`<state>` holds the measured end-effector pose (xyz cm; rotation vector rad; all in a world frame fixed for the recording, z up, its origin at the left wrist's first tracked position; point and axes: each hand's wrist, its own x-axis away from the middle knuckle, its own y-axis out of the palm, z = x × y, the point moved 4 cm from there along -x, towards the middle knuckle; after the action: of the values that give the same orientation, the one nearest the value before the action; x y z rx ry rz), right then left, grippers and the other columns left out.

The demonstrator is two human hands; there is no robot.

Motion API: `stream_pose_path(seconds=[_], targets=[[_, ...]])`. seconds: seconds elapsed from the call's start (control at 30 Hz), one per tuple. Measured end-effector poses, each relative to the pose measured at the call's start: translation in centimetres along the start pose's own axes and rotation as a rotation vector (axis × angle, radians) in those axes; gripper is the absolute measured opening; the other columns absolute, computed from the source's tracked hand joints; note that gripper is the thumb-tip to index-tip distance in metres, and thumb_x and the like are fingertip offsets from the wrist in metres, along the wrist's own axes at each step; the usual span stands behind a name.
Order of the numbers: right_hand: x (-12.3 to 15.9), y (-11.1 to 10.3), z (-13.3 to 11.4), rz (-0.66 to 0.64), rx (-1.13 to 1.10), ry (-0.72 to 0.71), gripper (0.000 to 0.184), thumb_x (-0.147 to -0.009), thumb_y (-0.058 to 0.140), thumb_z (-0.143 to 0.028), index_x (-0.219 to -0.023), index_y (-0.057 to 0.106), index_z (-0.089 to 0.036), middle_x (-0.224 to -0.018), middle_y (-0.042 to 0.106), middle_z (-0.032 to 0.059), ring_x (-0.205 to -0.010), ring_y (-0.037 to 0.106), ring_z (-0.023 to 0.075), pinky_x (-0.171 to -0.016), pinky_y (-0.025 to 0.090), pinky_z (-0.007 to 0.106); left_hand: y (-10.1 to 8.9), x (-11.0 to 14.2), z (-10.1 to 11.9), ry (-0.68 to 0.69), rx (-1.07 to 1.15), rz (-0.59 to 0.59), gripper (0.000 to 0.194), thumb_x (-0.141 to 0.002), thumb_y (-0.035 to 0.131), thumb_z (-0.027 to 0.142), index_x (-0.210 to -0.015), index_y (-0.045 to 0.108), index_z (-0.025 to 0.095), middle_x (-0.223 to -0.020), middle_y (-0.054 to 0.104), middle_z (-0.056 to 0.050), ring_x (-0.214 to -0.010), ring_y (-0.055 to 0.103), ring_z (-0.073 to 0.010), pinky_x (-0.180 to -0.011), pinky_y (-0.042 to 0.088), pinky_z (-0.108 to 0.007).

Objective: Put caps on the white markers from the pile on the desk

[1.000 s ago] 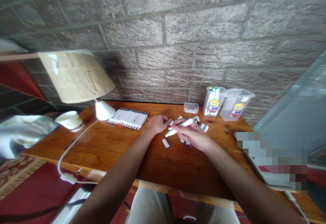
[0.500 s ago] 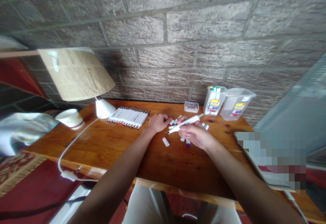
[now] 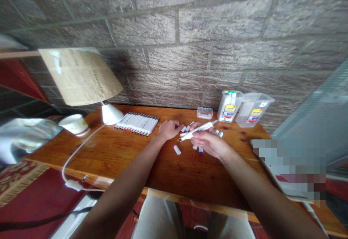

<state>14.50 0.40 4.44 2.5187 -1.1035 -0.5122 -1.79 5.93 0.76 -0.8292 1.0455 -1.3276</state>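
My right hand is closed around a white marker, held slanted above the table with its dark end pointing down to the left. Flat on the wood to the left lies my left hand, fingers a little apart and holding nothing. Its fingertips are beside a red-ended white cap in a small group of marker caps, partly hidden by my right hand. A pink-edged cap lies alone nearer me, and a purple-ended cap is just below my right hand.
A row of white markers lies left of my hands, near a lamp and a paper cup. At the back stand a small clear box, a container with markers and another clear container. A stone wall rises behind.
The view has shifted very slightly. Both hands keep nearly the same place, and the marker is still in my right hand.
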Motion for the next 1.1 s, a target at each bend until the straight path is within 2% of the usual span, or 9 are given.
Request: stream_pose_path(seconds=[0.13, 0.47, 1.0, 1.1], targets=[[-0.06, -0.01, 0.02, 0.0, -0.004, 0.004, 0.02, -0.07, 0.076, -0.026, -0.085, 0.065, -0.018, -0.048, 0.038, -0.0102, -0.043, 0.025, 0.0042, -0.046, 0.017, 0.023, 0.01, -0.02, 0.04, -0.006, -0.001, -0.009, 0.032, -0.089, 0.054, 0.048, -0.079, 0.072, 0.024, -0.082, 0.073, -0.003, -0.079, 0.066, -0.0187, -0.06, 0.035, -0.026], [-0.03, -0.14, 0.05, 0.028, 0.04, 0.016, 0.027, -0.071, 0.078, -0.035, -0.083, 0.062, -0.017, -0.047, 0.042, -0.0092, -0.042, 0.028, 0.004, -0.046, 0.016, 0.023, -0.32, 0.14, 0.39, 0.014, -0.02, -0.022, 0.035, -0.093, 0.05, 0.047, -0.081, 0.072, 0.022, -0.085, 0.074, -0.005, -0.083, 0.067, -0.0198, -0.064, 0.038, -0.027], [-0.05, -0.1, 0.06, 0.065, 0.059, 0.001, 0.03, -0.068, 0.081, -0.041, -0.08, 0.069, -0.017, -0.045, 0.044, -0.0082, -0.042, 0.03, 0.0049, -0.046, 0.016, 0.025, -0.31, 0.07, 0.39, 0.019, -0.023, -0.013, 0.038, -0.093, 0.048, 0.049, -0.078, 0.07, 0.022, -0.083, 0.074, -0.004, -0.081, 0.066, -0.0193, -0.063, 0.038, -0.026], [-0.03, -0.23, 0.09, 0.065, 0.056, 0.005, 0.03, -0.068, 0.081, -0.04, -0.084, 0.07, -0.016, -0.047, 0.051, -0.0063, -0.042, 0.033, 0.0048, -0.045, 0.016, 0.024, -0.15, -0.06, 0.18, 0.012, -0.014, -0.022, 0.037, -0.092, 0.049, 0.049, -0.078, 0.07, 0.023, -0.084, 0.074, -0.005, -0.083, 0.067, -0.0206, -0.063, 0.038, -0.027]])
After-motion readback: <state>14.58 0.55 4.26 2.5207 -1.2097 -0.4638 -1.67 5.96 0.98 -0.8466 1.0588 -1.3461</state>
